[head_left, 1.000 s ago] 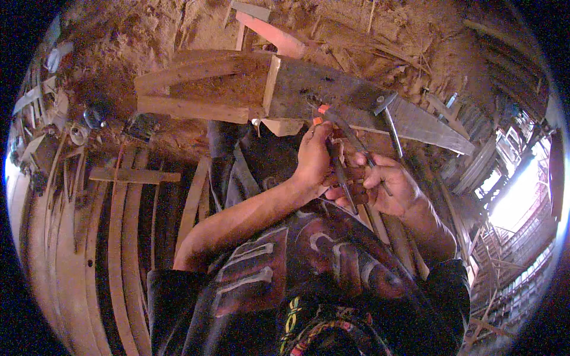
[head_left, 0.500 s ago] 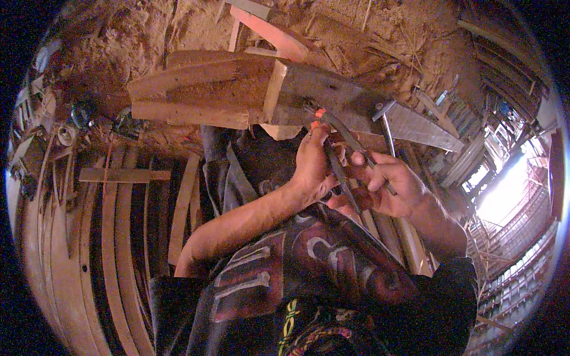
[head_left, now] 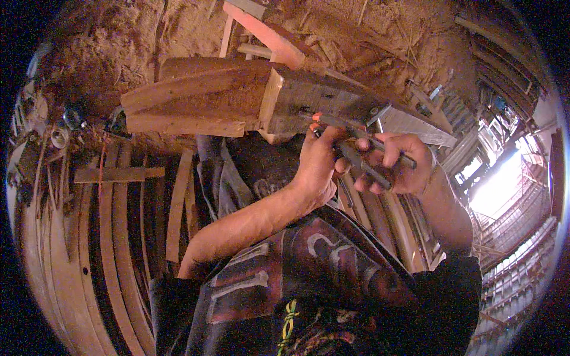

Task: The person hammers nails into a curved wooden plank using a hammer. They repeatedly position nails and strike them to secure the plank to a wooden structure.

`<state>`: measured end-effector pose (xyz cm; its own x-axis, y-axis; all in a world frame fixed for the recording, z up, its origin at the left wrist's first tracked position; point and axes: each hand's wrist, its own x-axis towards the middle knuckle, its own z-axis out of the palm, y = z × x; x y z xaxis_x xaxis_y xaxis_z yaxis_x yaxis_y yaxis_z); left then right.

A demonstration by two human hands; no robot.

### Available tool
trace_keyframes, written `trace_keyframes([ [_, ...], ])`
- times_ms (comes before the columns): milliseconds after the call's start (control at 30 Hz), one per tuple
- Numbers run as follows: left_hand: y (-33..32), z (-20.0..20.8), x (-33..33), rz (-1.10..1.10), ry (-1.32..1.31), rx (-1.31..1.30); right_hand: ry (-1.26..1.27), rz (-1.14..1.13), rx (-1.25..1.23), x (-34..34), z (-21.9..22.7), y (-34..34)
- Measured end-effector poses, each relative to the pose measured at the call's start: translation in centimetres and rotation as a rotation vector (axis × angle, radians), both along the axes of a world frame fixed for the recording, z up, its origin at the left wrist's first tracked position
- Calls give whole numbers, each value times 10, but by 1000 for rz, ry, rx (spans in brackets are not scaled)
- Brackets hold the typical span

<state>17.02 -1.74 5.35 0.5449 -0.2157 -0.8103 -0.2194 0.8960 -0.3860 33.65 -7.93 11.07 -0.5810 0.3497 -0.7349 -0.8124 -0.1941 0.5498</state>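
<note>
Both my hands hold a pair of dark, long-handled pliers point(head_left: 369, 167) in front of my chest. My left hand point(head_left: 317, 160) is closed about its front part, near a small orange piece point(head_left: 316, 117) at the jaw end. Whether that piece is gripped by the jaws or belongs to the tool, I cannot tell. The fingers of my right hand point(head_left: 407, 161) are wrapped around the two handles, which stand a little apart. Just beyond the jaws is the grey weathered face of a thick wooden block point(head_left: 323, 95).
A rough brown timber point(head_left: 193, 98) adjoins the block on the left, and a metal bar point(head_left: 375, 117) lies at its right. Behind are a reddish board point(head_left: 267, 32) and sawdust-like ground point(head_left: 113, 35). Long planks point(head_left: 110, 237) stretch along the left; bright daylight enters at right.
The pliers' handles have swung up and to the right with my right hand. My left hand stays near the jaws, with its fingers shifted. The view has moved slightly.
</note>
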Motion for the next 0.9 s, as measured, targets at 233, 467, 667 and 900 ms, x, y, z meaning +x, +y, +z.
trace_keyframes([
  [233,5,-9,8,-12,0,90,16,-138,-71,15,-8,4],
  [467,-6,-12,13,58,46,141,27,-173,-67,13,-10,6],
  [667,5,-12,16,13,29,40,150,-191,-178,13,-13,15],
  [900,-3,-25,27,84,102,-183,70,-186,-182,2,-9,20],
])
